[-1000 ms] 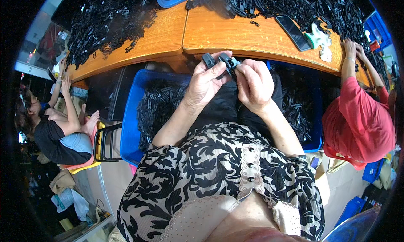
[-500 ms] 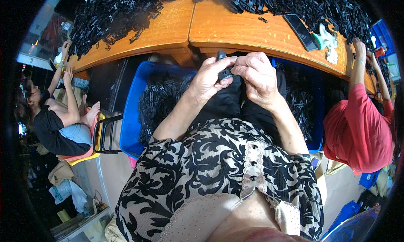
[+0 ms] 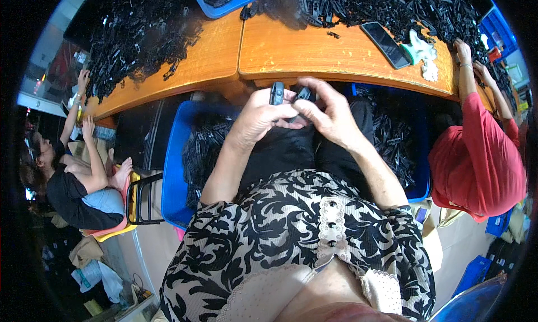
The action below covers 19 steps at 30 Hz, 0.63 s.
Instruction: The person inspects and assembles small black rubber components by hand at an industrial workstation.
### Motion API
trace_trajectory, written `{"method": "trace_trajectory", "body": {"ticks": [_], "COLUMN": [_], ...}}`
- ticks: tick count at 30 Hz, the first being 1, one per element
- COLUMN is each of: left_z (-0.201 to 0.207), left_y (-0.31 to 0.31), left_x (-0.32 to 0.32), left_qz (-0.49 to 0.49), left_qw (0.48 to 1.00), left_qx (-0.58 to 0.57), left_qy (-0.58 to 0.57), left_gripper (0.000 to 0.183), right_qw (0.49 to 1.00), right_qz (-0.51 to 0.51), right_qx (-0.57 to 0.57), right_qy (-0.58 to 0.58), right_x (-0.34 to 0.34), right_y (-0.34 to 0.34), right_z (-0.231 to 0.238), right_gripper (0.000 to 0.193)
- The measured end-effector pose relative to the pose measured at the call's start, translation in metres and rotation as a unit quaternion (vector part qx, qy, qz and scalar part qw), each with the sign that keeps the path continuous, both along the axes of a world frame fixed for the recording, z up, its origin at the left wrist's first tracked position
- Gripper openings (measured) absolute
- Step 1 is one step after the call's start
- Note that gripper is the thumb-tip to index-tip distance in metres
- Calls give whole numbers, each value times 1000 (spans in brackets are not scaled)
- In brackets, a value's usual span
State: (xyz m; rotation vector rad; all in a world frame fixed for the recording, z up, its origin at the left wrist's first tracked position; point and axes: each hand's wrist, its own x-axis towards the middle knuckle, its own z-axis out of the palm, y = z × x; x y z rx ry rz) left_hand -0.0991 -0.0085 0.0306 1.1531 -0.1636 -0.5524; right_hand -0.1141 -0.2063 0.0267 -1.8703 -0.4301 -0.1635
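Observation:
Above my lap, just short of the table edge, my two hands are close together. My left hand [image 3: 253,120] is closed round a small black plastic part [image 3: 277,92] that stands up between thumb and fingers. Pinched in my right hand [image 3: 337,119] is another dark plastic piece [image 3: 303,92], partly hidden by the fingers. The fingertips of both hands meet below the pieces; I cannot tell whether the two are joined. Blue bins with black plastic parts stand on both sides of my knees, the left bin [image 3: 175,159] and the right bin [image 3: 420,194].
The wooden table [image 3: 314,56] carries heaps of black parts [image 3: 134,47], a blue tray [image 3: 224,12], a phone [image 3: 386,45] and a crumpled white-and-green item [image 3: 421,54]. A person in black [image 3: 73,193] sits at the left, another in red [image 3: 476,159] at the right.
My hands have shifted slightly left in the picture. Now two separate dark pieces show, one per hand, and the right hand has turned with its fingers reaching over. The view has tilted a little.

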Motion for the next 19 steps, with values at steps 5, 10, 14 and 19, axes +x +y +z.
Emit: {"method": "trace_trajectory", "body": {"ticks": [5, 10, 14, 19], "left_z": [0, -7, -10, 16], "left_y": [-11, -12, -4, 33], "left_x": [0, 54, 177, 279], "left_qz": [50, 81, 344, 437], "left_qw": [996, 987, 890, 732], "left_qx": [71, 58, 177, 459], "left_qy": [-37, -128, -240, -250], "left_gripper": [27, 30, 36, 41], "right_qw": [984, 992, 869, 878], "right_qz": [-10, -87, -345, -260], "right_qx": [113, 80, -259, -382], "right_qy": [135, 34, -243, -129], "right_x": [12, 77, 144, 151], "right_y": [8, -15, -63, -49], "right_z": [-11, -23, -41, -28], "right_gripper": [33, 35, 28, 27]}}
